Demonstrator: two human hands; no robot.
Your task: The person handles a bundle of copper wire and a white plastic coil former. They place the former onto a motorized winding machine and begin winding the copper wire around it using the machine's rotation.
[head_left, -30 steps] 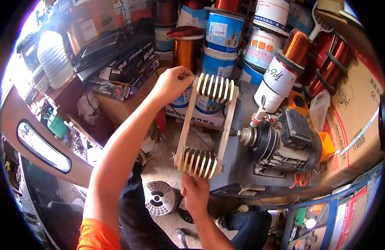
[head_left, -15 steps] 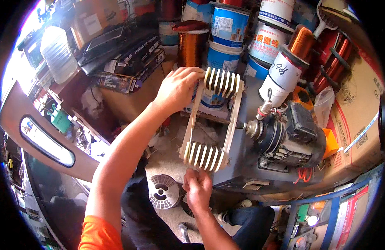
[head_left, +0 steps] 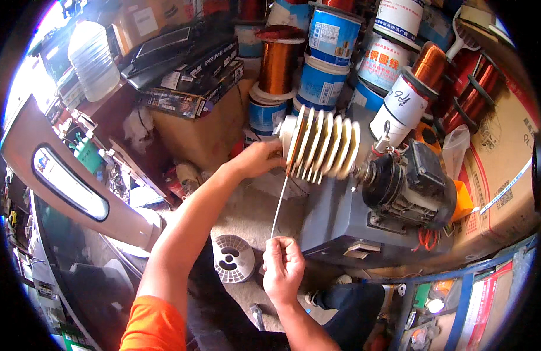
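A pale winding former (head_left: pixel 329 140) with a row of slotted discs is mounted on the motor's shaft, seen with one slatted end toward me. Coppery wire lies over its left side. My left hand (head_left: pixel 261 157) is at that left side, fingers curled onto the former, tips partly hidden. A thin pale strand (head_left: pixel 280 207) runs down from the former to my right hand (head_left: pixel 282 263), which is closed on it below. The black motor (head_left: pixel 411 187) sits just right of the former on a grey metal base (head_left: pixel 329 234).
Blue wire drums (head_left: pixel 322 82) and copper spools (head_left: pixel 276 67) are stacked behind. A cardboard box (head_left: pixel 501 175) stands right, a water jug (head_left: pixel 92 61) back left, a beige door-like panel (head_left: pixel 59 152) left. A plastic reel (head_left: pixel 231 257) lies on the floor below, beside my legs.
The former has turned from an open rectangle to nearly end-on. My left hand has moved down with it; the pale strand now stretches between the former and my right hand.
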